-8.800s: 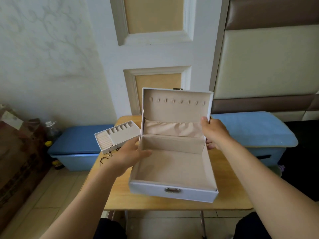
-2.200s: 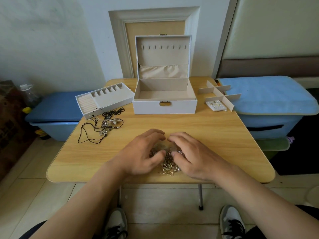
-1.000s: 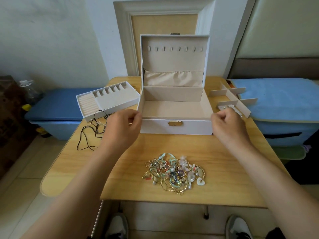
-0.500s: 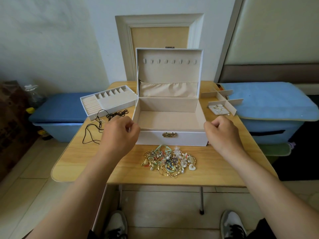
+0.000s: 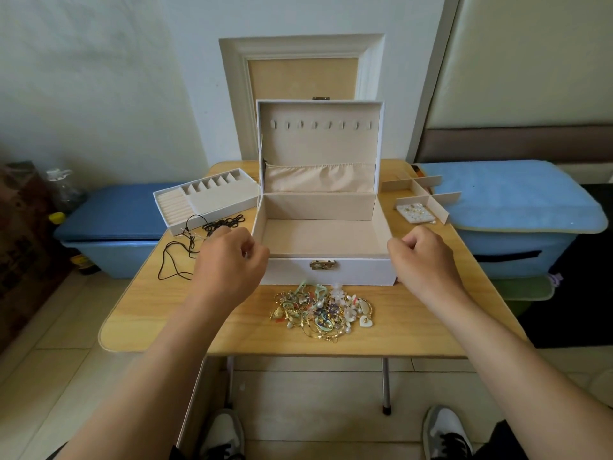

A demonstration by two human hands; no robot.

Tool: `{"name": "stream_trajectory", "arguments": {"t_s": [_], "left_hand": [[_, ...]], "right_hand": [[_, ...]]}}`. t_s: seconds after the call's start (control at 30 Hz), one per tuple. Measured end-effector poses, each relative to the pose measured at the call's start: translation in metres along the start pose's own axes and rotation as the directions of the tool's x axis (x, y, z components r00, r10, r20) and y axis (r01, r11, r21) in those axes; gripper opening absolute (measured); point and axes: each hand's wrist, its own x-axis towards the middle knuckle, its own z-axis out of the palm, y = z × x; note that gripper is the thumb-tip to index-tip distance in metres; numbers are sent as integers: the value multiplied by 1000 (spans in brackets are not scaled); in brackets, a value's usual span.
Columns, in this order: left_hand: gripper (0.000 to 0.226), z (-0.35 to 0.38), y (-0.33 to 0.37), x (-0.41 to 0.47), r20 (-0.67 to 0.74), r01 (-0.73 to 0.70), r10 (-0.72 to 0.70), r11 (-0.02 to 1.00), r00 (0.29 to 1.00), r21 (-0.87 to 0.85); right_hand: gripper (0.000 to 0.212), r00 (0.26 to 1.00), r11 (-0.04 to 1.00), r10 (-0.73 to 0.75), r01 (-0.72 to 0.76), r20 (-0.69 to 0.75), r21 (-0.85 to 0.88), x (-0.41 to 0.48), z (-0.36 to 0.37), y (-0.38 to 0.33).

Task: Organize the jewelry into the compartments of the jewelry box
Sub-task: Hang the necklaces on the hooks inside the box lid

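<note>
A white jewelry box (image 5: pixel 292 272) stands open in the middle of the wooden table (image 5: pixel 159 313), its beige bottom bare and its lid upright. My left hand (image 5: pixel 229 260) grips its front left corner with curled fingers. At the front right corner, my right hand (image 5: pixel 423 257) holds on the same way. A tangled pile of jewelry (image 5: pixel 321 310) lies just in front of the box. The removable ring tray (image 5: pixel 205 200) sits to the left, black cord necklaces (image 5: pixel 192 240) before it. A cross-shaped divider (image 5: pixel 423 190) and an earring card (image 5: pixel 414 212) lie to the right.
Blue storage bins stand against the table, one on the left (image 5: pixel 119 214) and one on the right (image 5: pixel 510 200). A door and wall rise close behind the box. My shoes show on the tiled floor below the table's front edge.
Since a second ago both hands have slid the box toward me until it sits right behind the jewelry pile. Earlier they left the pile and took the box by its corners.
</note>
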Motion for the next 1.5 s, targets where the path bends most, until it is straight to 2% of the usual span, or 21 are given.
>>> {"name": "stream_trajectory", "arguments": {"t_s": [0.37, 0.57, 0.7, 0.77, 0.87, 1.0, 1.1, 1.17, 1.27, 1.33, 1.5], "left_hand": [[26, 1, 0, -1, 1, 10, -10, 1000, 1000, 21], [16, -8, -2, 3, 28, 22, -21, 999, 999, -46], [13, -19, -7, 11, 2, 94, -95, 993, 996, -76], [12, -25, -15, 18, -31, 133, -136, 988, 990, -82], [14, -35, -29, 27, -60, 212, -221, 969, 973, -126], [17, -41, -48, 35, -75, 297, -312, 940, 947, -166], [22, -44, -60, 40, -87, 302, -319, 940, 944, -161], [28, -48, -68, 43, -78, 318, -333, 935, 940, -153], [34, -52, -78, 45, -74, 334, -346, 933, 935, -135], [36, -54, -82, 47, -69, 348, -359, 928, 931, -131], [37, -54, -88, 51, 20, 381, -380, 922, 925, -75]], "right_hand": [[17, 1000, 999, 6, -7, -30, -41, -1, 0, -3], [19, 1000, 996, 17, -18, -16, -82, 1, -4, -3], [11, 983, 970, -151, 128, -102, -206, 3, -5, -12], [6, 965, 954, -244, 219, -102, -203, 6, -3, -24], [12, 942, 934, -336, 330, -22, -138, 11, 10, -49], [9, 892, 889, -446, 451, 74, -80, 20, 44, -90], [11, 812, 814, -564, 578, 154, -67, 27, 73, -124], [14, 732, 746, -626, 663, 268, -68, 30, 91, -145], [17, 619, 676, -603, 732, 504, -90, 33, 121, -171], [19, 560, 602, -552, 780, 617, -169, 36, 142, -182], [23, 478, 355, -441, 871, 760, -341, 34, 182, -195]]}}
